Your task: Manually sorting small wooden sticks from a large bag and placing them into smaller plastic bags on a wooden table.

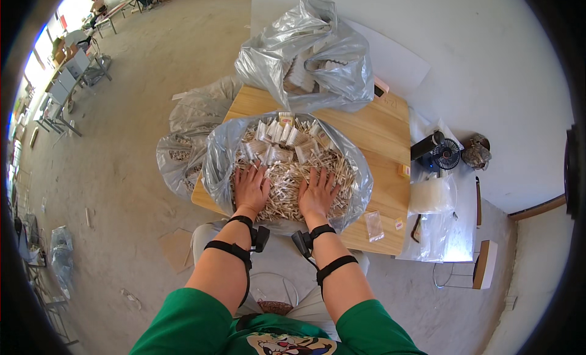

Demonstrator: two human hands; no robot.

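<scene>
Floor (152, 68) of bare concrete stretches around you, and on it stands the wooden table (378, 129) you sit at, its far edge close to the white wall (488, 62). Your largest item on the tabletop is the open grey plastic bag (217, 156), which fills the near left part and hangs over the near edge; it is heaped with small pale sticks (282, 184), and bundled packets of them lie toward the far side of the heap. Behind it, at the far edge, a second grey bag (305, 56) stands bunched up and partly closed. More grey bags (183, 147) rest on the floor just off the left edge. Past the right edge you have a low white surface with clear plastic bags (430, 196) and a small black fan (447, 153). A small clear packet (373, 225) lies near the near right corner of the tabletop.

Your left hand (250, 187) lies flat on the sticks, fingers spread open and gripping nothing. Your right hand (317, 193) lies just beside it on the same heap, fingers likewise spread and flat. Both wrists wear black straps.
</scene>
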